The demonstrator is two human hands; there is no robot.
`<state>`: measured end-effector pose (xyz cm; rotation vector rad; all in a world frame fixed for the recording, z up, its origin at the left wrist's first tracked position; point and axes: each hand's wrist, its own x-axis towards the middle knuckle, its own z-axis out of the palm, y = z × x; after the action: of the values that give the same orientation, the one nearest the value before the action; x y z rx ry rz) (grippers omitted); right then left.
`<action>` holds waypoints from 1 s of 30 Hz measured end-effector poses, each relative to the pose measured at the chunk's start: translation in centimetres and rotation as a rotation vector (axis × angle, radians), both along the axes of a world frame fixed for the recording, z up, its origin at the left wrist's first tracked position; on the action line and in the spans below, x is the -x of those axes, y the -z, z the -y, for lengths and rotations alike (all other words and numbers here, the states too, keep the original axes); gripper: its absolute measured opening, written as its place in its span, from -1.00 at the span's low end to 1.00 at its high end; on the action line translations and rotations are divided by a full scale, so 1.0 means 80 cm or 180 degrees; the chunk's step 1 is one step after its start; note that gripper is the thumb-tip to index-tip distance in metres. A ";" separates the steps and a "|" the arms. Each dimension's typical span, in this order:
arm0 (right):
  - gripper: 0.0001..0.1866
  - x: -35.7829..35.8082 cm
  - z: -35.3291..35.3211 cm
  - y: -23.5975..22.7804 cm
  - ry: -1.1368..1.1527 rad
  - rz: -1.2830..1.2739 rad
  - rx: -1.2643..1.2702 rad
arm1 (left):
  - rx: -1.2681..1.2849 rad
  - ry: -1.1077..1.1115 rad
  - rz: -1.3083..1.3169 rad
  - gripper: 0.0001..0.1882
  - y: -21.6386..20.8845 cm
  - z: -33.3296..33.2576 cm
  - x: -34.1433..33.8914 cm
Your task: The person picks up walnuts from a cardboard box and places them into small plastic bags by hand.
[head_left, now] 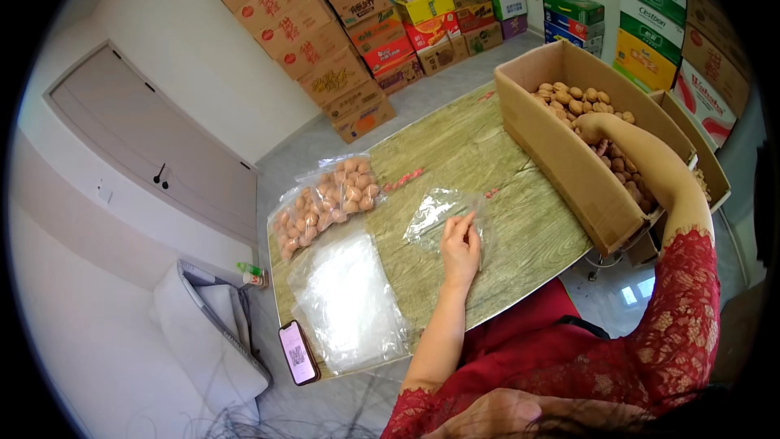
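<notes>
My left hand is over the middle of the table, its fingers pinched at the edge of a clear plastic bag that lies crumpled on the tabletop. With my right arm reaching over the wall of a tall cardboard box, my right hand is down among the walnuts inside. Its fingers are hidden by the hand itself and the nuts. At the table's far left, filled clear bags of walnuts rest side by side. Nearer to me lies a stack of flat clear bags.
A phone lies at the table's near left corner. Small red pieces are scattered on the wood-patterned top. Another open carton stands beyond the walnut box. Stacked cartons line the back wall; a bottle stands left of the table.
</notes>
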<state>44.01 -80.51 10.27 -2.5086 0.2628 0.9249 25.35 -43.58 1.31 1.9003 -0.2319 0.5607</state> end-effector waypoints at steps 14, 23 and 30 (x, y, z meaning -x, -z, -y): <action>-0.70 0.071 -0.027 -0.070 0.0025 0.0483 -0.0650 | -0.0009 0.0052 -0.0025 -0.74 0.001 -0.002 -0.001; -0.67 0.173 -0.056 -0.182 0.0257 0.2508 -0.2220 | 0.0058 0.0202 0.0099 -0.74 -0.007 0.012 0.004; -0.65 0.277 -0.206 -0.088 -0.0537 0.2192 -0.4062 | 0.0276 0.0345 -0.0349 -0.72 -0.013 0.011 0.015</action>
<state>21.84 -64.07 17.32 -1.4671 -0.5909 0.0817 24.15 -44.43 2.34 1.8164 -0.2339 0.3864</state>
